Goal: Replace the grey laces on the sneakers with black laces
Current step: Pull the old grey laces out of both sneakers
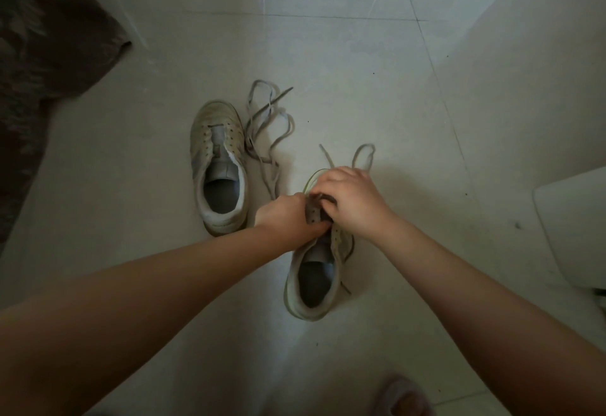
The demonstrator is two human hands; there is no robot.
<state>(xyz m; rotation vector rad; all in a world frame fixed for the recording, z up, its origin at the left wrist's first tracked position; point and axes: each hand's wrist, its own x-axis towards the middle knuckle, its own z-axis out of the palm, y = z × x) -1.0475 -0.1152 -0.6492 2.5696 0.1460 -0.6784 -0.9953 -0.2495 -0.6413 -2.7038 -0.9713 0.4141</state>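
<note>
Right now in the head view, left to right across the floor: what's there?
Dark rug → unlaced sneaker → loose grey lace → sneaker under both hands → white object at the right edge.

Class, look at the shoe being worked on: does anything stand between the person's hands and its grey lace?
Nothing visible does. The left hand and right hand are already on the right sneaker, gripping at its eyelets, where its grey lace trails off past the toe.
</note>
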